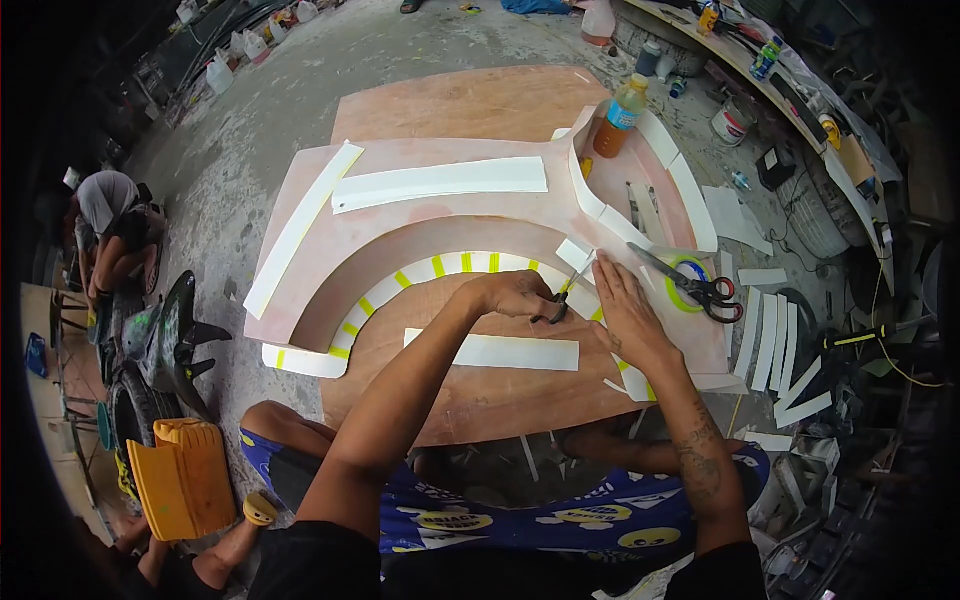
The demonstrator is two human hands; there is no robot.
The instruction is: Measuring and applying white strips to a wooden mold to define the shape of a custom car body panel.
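Note:
My left hand (515,295) is closed round a slim yellow-and-black tool (564,292) whose thin tip points up toward a small white piece (575,253); its exact kind is unclear. Beside it, my right hand (628,305) lies flat with fingers stretched out along the rim of a large pale pink moulded panel (430,205). White strips with short yellow-green tape pieces (437,266) line the panel's curved arch. Right of my right hand, scissors with black-and-red handles (715,295) rest on the panel, their blades across a yellow-green tape roll (688,285).
Under the panel is a plywood board (470,100). A bottle of amber liquid (620,117) stands in the panel's recess. Loose white strips (770,340) lie at right, near a yellow-and-black tool (855,337). At left are a yellow plastic container (190,480) and a crouching person (115,230).

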